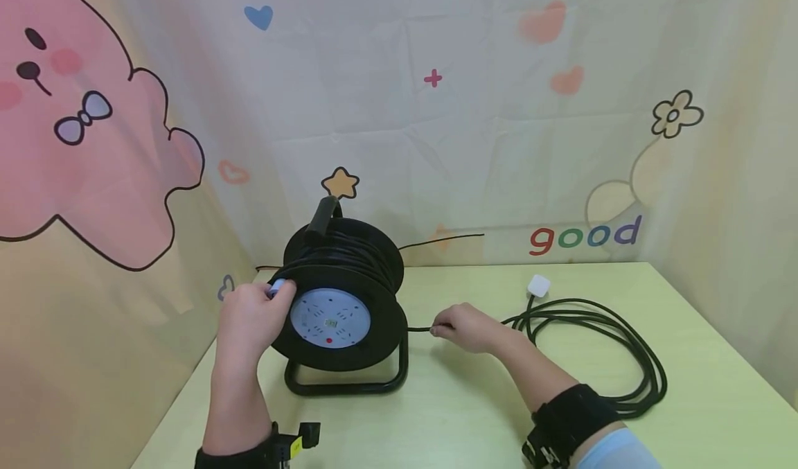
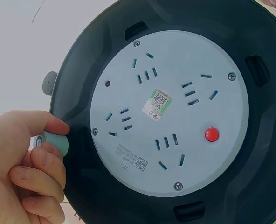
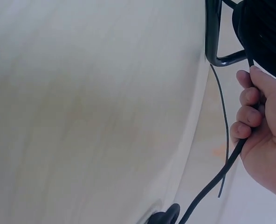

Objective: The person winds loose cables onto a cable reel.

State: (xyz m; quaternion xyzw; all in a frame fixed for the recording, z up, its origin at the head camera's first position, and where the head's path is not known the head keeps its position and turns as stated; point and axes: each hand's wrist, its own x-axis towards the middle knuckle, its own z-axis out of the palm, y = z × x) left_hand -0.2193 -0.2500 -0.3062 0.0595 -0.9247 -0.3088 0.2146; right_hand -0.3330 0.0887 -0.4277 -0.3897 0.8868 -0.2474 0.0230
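Ideally, use light tension & lay turns evenly: L hand (image 1: pixel 252 320) grips the pale blue-green cylindrical knob (image 2: pixel 58 143) on the round black plastic reel (image 1: pixel 386 327), upright on the pale yellow table (image 1: pixel 461 413); R hand (image 1: pixel 464 328) pinches the thin black cable (image 1: pixel 419 329) nr it.

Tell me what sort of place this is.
Probably a small indoor workspace, perhaps a curtained-off booth: a creased printed curtain bearing a pink cartoon figure hangs behind a pale table that holds a cable reel.
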